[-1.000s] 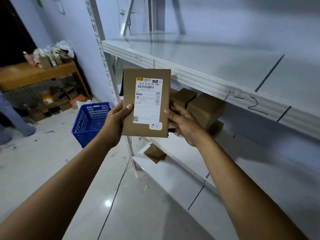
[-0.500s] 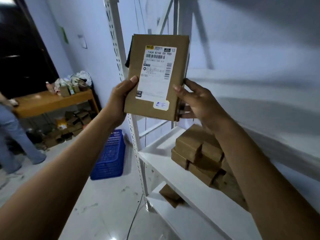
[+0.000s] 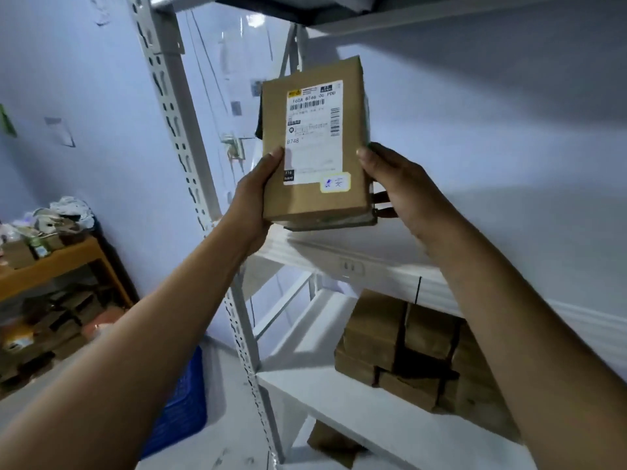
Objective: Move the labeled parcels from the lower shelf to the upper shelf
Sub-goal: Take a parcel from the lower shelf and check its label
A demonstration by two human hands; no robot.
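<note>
A flat brown parcel (image 3: 314, 198) with a white shipping label is held upright between both hands, label facing me. My left hand (image 3: 252, 201) grips its left edge and my right hand (image 3: 397, 184) grips its right edge. The parcel's bottom edge sits just above the front lip of the upper shelf (image 3: 346, 266) of the white rack, at its left end. On the lower shelf (image 3: 356, 412) a stack of several brown parcels (image 3: 407, 347) rests under my right forearm, partly hidden by it.
The rack's slotted upright post (image 3: 176, 130) stands left of the parcel. A blue plastic basket (image 3: 183, 401) sits on the floor behind my left forearm. A wooden table (image 3: 64, 262) with clutter is at far left. Another brown parcel (image 3: 329, 442) lies on the bottom shelf.
Both hands have lifted the labeled parcel from the lower-shelf level up to the edge of the upper shelf, and my view has tilted upward with it.
</note>
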